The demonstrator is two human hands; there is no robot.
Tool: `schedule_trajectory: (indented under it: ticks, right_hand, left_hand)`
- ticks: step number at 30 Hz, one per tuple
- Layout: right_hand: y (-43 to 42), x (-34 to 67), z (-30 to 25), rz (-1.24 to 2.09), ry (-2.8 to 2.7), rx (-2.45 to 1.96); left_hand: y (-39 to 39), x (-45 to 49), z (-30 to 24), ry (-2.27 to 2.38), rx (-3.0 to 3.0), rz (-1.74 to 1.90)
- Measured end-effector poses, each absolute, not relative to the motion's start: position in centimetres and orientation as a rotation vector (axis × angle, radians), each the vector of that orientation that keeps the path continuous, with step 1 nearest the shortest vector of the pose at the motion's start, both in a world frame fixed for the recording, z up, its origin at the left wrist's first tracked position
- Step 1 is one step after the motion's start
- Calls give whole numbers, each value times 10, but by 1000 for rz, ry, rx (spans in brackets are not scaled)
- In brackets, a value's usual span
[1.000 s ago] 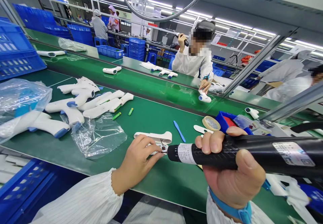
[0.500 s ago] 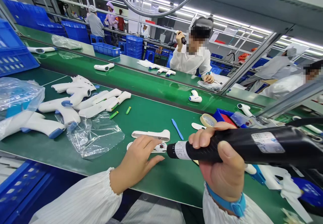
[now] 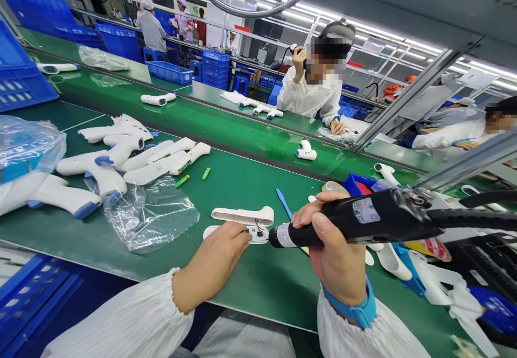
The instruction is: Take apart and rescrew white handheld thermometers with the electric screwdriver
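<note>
My right hand [image 3: 339, 264] is closed around a black electric screwdriver [image 3: 390, 212], held almost level with its nose pointing left. The nose is at the right end of an open white thermometer housing half [image 3: 259, 233], which has a circuit board and thin wires inside. My left hand [image 3: 216, 261] lies over the left part of this half, thumb and fingers closed on it and hiding much of it. Just behind it rests the other white housing half [image 3: 242, 216]. A blue plastic stick [image 3: 284, 203] lies beyond the screwdriver's nose.
White thermometer guns [image 3: 107, 172] are heaped at left beside a clear plastic bag [image 3: 155, 220] and green batteries [image 3: 205, 174]. A green conveyor belt [image 3: 238, 132] runs behind the table. Across it sits a co-worker [image 3: 311, 89]. Blue and white parts [image 3: 407, 272] lie at right.
My left thumb has closed in against the housing half, where it was spread before. The screwdriver has tilted, its rear end higher, and my right hand has shifted slightly left.
</note>
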State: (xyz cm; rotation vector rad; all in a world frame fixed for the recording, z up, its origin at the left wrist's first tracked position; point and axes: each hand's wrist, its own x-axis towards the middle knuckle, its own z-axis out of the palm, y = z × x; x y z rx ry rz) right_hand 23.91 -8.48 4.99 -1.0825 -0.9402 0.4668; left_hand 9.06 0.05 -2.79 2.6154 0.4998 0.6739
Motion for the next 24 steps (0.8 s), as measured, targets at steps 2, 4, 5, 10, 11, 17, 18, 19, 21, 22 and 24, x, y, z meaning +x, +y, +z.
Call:
schedule_trajectory:
  ticks: [2, 4, 5, 10, 11, 17, 18, 19, 21, 22, 24]
  right_hand:
    - [-84, 239, 50, 475, -955, -1092]
    - [-82, 240, 50, 483, -981, -1118]
    - [-80, 241, 51, 497, -995, -1132]
    - [-69, 241, 53, 612, -1040, -1137]
    - [-68, 241, 53, 625, -1050, -1139]
    - [-62, 241, 50, 641, -1069, -1139]
    - [-62, 240, 50, 647, -1060, -1137]
    - [-63, 240, 50, 653, -1049, -1133]
    - [-67, 242, 55, 648, -1021, -1125]
    - [-70, 245, 60, 628, -1010, -1119]
    - [-76, 256, 72, 540, -1003, -1108]
  left_hand:
    - [0, 91, -27, 496, 2617, 680]
    - [0, 91, -26, 494, 2616, 684]
    - [0, 92, -26, 497, 2614, 683]
    - [0, 92, -26, 538, 2609, 621]
    - [0, 92, -27, 545, 2612, 615]
    - [1, 92, -28, 545, 2626, 617]
    - [1, 92, -28, 548, 2628, 623]
    - [1, 92, -28, 553, 2629, 632]
    - [1, 92, -29, 559, 2640, 644]
    - [1, 91, -29, 557, 2650, 646]
    - [1, 91, -30, 547, 2674, 654]
